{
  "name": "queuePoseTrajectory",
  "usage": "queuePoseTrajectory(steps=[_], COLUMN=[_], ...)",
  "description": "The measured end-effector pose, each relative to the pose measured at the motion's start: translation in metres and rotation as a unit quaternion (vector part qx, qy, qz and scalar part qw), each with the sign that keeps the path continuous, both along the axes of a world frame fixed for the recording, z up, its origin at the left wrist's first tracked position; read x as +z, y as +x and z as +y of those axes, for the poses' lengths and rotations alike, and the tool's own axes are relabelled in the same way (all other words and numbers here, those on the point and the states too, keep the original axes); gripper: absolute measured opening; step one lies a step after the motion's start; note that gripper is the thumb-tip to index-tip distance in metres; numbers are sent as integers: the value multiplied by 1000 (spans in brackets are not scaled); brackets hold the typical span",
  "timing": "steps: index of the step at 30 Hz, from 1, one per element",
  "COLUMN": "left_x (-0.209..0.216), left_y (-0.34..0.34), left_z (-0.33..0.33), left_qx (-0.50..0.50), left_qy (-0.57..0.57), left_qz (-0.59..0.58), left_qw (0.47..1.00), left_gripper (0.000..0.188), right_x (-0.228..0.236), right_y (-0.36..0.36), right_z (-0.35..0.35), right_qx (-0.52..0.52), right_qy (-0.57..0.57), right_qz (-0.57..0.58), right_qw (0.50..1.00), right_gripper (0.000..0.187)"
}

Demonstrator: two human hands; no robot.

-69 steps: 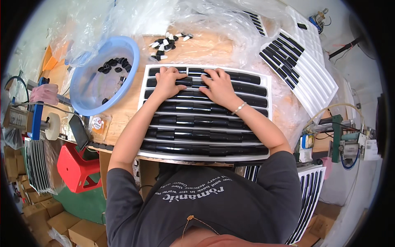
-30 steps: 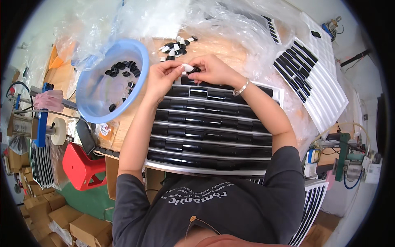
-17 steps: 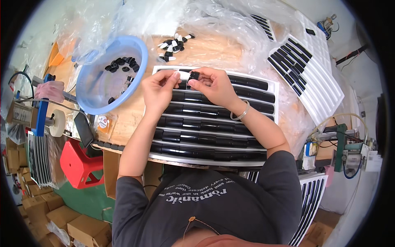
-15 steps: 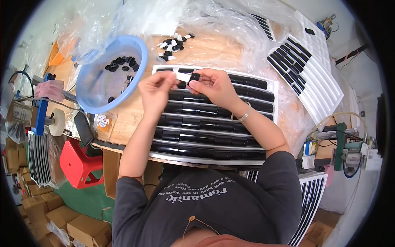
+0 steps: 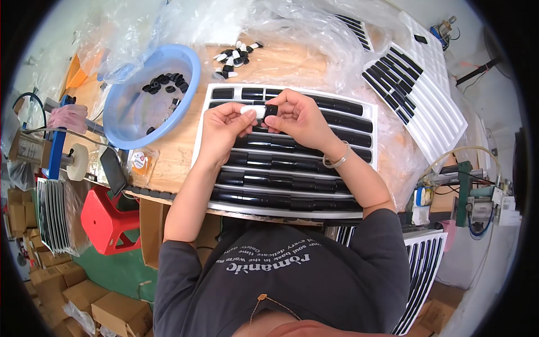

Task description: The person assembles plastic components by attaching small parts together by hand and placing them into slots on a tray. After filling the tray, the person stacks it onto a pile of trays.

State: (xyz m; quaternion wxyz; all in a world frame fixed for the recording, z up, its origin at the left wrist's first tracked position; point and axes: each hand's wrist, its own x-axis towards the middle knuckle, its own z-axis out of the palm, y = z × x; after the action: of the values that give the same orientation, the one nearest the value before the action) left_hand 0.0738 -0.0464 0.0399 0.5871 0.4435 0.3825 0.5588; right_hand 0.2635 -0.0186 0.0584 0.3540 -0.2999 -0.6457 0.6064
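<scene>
Above the tray, both hands meet at a small two-tone piece. My left hand (image 5: 220,132) is closed, thumb and fingers pinching its white rounded part (image 5: 252,112). With its thumb and fingertips my right hand (image 5: 303,123) grips the black cap-like part (image 5: 270,111). The two parts touch end to end; how deep one sits in the other is hidden by my fingers. Beneath my hands lies a white slotted tray (image 5: 374,135) filled with rows of glossy black pieces (image 5: 264,162).
Left of the tray stands a blue basin (image 5: 195,73) holding black rings (image 5: 168,81). Loose black and white pieces (image 5: 233,58) lie beyond it. Another slotted tray (image 5: 441,121) is at the far right, beside crumpled plastic film (image 5: 342,67). A red stool (image 5: 104,219) stands lower left.
The white part has swung from slanting to nearly level against the black one. Both hands have shifted slightly, still pinching their parts.
</scene>
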Motion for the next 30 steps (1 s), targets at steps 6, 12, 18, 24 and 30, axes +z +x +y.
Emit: queuePoseTrajectory(steps=[6,12,18,24,30], left_x=[-7,4,-16,-60,-64], left_y=[-2,1,4,-42,-33], left_z=[3,3,11,66,83], left_qx=[31,11,-29,66,-155], left_qy=[21,-57,-4,210,370], left_qz=[19,-80,61,392,615], left_qw=[999,995,998,893,679], left_gripper=[11,8,17,21,31], right_x=[5,0,2,0,-7], right_y=[4,7,13,39,31], right_z=[0,1,1,26,23], right_qx=[14,-23,11,-171,-147], right_qy=[10,-2,7,14,-17], right_qz=[-54,-37,-73,33,77], right_qw=[998,999,997,985,986], right_gripper=[23,21,23,22,23])
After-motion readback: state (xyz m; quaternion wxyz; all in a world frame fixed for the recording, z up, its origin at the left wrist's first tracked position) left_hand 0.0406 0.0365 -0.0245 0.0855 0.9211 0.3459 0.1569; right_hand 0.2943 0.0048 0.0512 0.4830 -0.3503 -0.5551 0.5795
